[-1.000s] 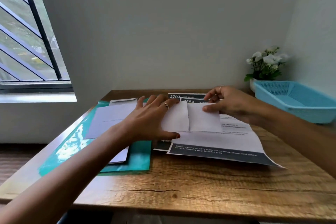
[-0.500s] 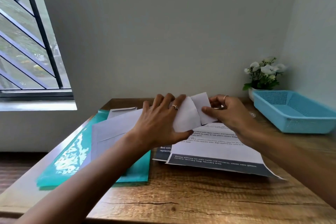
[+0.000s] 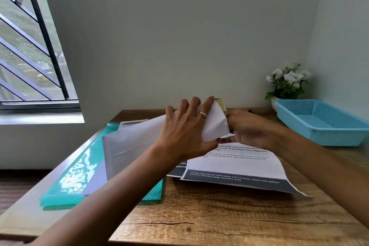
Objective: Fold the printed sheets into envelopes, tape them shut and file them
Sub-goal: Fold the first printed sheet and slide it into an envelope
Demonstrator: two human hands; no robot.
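My left hand [image 3: 185, 128] grips a white envelope [image 3: 131, 144], lifted off the table with its mouth toward the right. A folded white sheet [image 3: 215, 124] sticks out at that mouth. My right hand [image 3: 249, 128] holds the folded sheet's right end, its fingers curled and partly hidden behind the paper. Below my hands, printed sheets [image 3: 237, 164] with dark bands lie flat on the wooden table [image 3: 219, 215].
A teal plastic folder [image 3: 65, 183] lies at the left with more envelopes [image 3: 129, 121] on it. A blue mesh basket [image 3: 323, 120] stands at the far right, with a pot of white flowers [image 3: 287, 84] behind it. A barred window [image 3: 30, 46] is to the left.
The folded sheet and envelope rose off the table. My hands came together around them, and the sheet moved toward the envelope's mouth. The view tilted up.
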